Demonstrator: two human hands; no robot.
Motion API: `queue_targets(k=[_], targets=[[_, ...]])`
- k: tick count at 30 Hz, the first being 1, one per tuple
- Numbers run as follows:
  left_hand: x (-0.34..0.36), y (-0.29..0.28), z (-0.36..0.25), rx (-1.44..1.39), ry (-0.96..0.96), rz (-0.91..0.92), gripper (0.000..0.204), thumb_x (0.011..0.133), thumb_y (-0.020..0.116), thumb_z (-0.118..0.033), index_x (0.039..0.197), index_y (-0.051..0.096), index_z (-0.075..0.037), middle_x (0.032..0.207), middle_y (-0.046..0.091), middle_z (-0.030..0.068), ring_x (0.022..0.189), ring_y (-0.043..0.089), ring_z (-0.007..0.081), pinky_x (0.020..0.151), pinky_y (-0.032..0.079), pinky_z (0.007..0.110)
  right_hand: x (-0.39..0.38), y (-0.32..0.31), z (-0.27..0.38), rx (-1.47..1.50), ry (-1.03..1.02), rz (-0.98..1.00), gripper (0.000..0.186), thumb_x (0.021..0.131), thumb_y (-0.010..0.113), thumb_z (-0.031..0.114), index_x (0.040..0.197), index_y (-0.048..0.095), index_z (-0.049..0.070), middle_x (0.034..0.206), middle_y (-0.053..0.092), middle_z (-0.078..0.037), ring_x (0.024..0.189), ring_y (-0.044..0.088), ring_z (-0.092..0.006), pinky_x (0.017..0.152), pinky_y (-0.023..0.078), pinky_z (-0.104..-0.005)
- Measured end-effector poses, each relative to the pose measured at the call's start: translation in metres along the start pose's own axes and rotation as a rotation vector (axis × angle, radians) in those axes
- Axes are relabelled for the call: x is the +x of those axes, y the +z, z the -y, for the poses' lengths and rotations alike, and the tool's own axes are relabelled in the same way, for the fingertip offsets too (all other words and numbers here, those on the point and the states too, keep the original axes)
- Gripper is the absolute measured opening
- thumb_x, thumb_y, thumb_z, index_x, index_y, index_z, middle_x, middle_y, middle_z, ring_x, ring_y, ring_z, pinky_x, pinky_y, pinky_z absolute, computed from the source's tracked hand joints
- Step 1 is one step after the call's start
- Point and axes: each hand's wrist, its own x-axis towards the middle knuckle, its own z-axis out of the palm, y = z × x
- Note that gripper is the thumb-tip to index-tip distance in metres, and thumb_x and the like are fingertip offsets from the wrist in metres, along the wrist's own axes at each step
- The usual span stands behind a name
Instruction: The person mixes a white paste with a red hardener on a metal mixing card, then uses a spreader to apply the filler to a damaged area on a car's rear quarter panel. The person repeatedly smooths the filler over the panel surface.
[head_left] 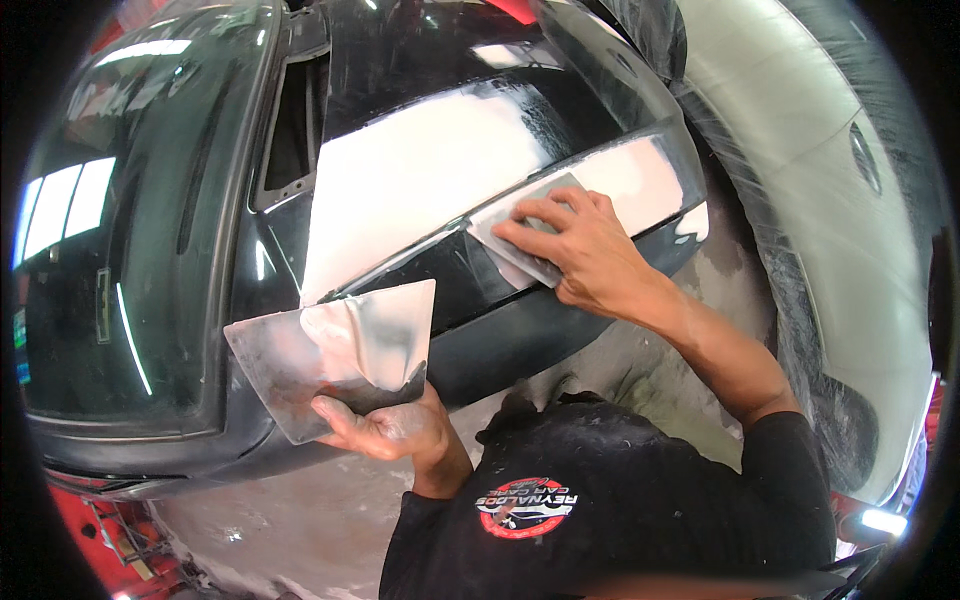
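Observation:
My left hand (pixel 395 428) grips a flat mixing plate (pixel 280 370) by its lower edge, thumb on the upper face. A mound of pale pinkish body filler (pixel 335 325) lies smeared on the plate, beside greyish patches. My right hand (pixel 600 255) is closed around a thin grey filler spreader (pixel 530 265), its fingers pressing it against the side of a black car (pixel 460 350). Pale filler shows on the panel around the spreader. A broad coat of whitish filler (pixel 420 160) covers the panel above, beyond a body crease. The spreader's working edge is partly hidden by my fingers.
Dark window glass (pixel 130 240) reflects bright lights on the left. To the right stands a pale car (pixel 770 70) partly draped in clear plastic sheeting. Grey floor (pixel 280 510) runs below the black car. Red equipment (pixel 95 535) sits at the lower left.

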Motion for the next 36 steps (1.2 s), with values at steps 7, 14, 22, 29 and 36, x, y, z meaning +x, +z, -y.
queue_targets(k=[7,14,22,29,36], targets=[[0.006,0.003,-0.003,0.449,0.308,0.209,0.077,0.064,0.088,0.0,0.132,0.051,0.007,0.132,0.047,0.0275,0.118,0.055,0.0381,0.1,0.051,0.048,-0.032,-0.041,0.004,0.015,0.059,0.212,0.076,0.06,0.069,0.0,0.133,0.06,0.021,0.13,0.057,-0.005,0.119,0.048,-0.0307,0.096,0.036,-0.0457],[0.008,0.008,-0.007,-0.128,-0.106,0.085,0.053,0.08,0.073,0.002,0.13,0.055,0.004,0.131,0.047,0.0237,0.119,0.054,0.0356,0.099,0.054,0.044,0.005,-0.008,-0.003,-0.04,-0.01,-0.036,0.07,0.066,0.067,0.0,0.132,0.06,0.022,0.129,0.057,-0.002,0.116,0.05,-0.0263,0.091,0.036,-0.0418],[0.007,0.014,-0.013,0.273,0.159,0.168,0.046,0.085,0.064,0.004,0.131,0.055,0.003,0.127,0.048,0.0223,0.117,0.055,0.0348,0.098,0.055,0.045,0.0,-0.013,-0.001,0.005,-0.023,0.078,0.067,0.065,0.07,0.001,0.127,0.06,0.025,0.127,0.056,-0.001,0.117,0.049,-0.0271,0.091,0.036,-0.0441],[0.009,0.01,-0.01,0.172,0.019,0.05,0.072,0.064,0.084,0.003,0.13,0.055,0.003,0.126,0.049,0.0219,0.113,0.057,0.0342,0.097,0.054,0.044,-0.043,-0.052,-0.013,0.065,-0.059,0.282,0.069,0.062,0.073,0.003,0.127,0.063,0.024,0.125,0.059,-0.003,0.119,0.052,-0.0283,0.099,0.035,-0.0481],[0.011,0.003,-0.009,0.485,0.09,0.055,0.081,0.061,0.085,0.004,0.135,0.051,0.002,0.127,0.05,0.0186,0.112,0.058,0.0345,0.101,0.052,0.044,-0.026,-0.034,-0.083,-0.052,0.121,0.015,0.077,0.063,0.066,-0.007,0.133,0.062,0.024,0.131,0.058,-0.005,0.125,0.051,-0.0252,0.103,0.035,-0.043]])
